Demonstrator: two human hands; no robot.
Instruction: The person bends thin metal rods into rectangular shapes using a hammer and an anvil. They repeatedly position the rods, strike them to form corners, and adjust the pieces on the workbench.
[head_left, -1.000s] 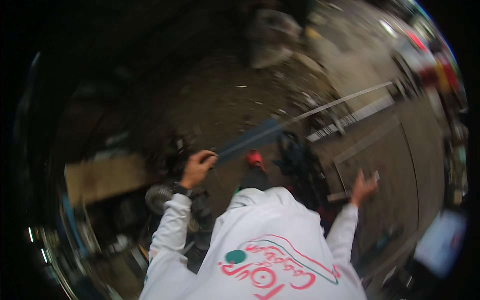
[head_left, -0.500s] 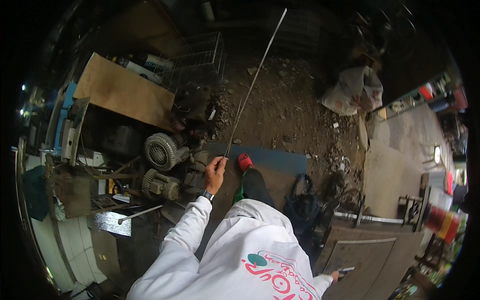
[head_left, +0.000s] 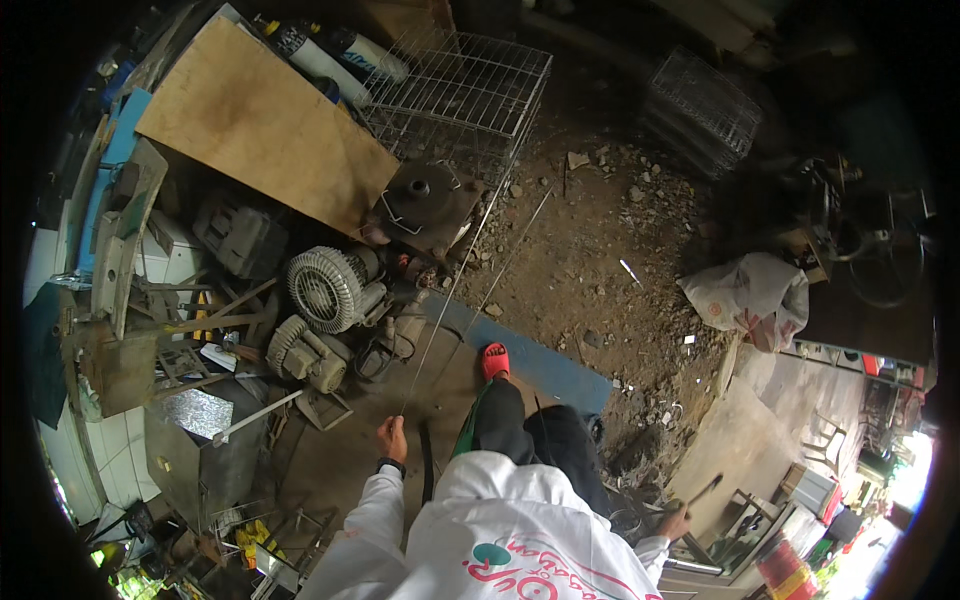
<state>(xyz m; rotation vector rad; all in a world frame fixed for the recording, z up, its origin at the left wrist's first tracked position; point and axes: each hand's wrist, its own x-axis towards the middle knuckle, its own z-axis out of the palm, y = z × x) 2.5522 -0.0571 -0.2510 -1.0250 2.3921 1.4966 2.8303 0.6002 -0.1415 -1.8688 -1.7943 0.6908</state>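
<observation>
My left hand (head_left: 393,437) is closed in a pinch around the near end of a long, thin metal rod (head_left: 447,300). The rod slants away up and to the right, crossing over the blue board (head_left: 540,352) toward the wire cage. A second thin line (head_left: 512,245) runs beside it; whether it is another rod or lies on the ground I cannot tell. My right hand (head_left: 676,523), low on the right, is wrapped round a slim dark hand tool (head_left: 706,490) whose kind is unclear. One foot in a red sandal (head_left: 495,360) rests by the blue board.
Finned motor blowers (head_left: 322,290) sit to the left, below a plywood sheet (head_left: 265,120). A wire cage (head_left: 460,85) stands at the back. Rubble-strewn dirt (head_left: 600,260) spreads ahead. At right are a white sack (head_left: 750,295) and a wooden panel (head_left: 740,435).
My left hand has moved down and left with the rod, which has swung with it. My right hand has risen with its tool. The whole view has shifted, showing more of the cage.
</observation>
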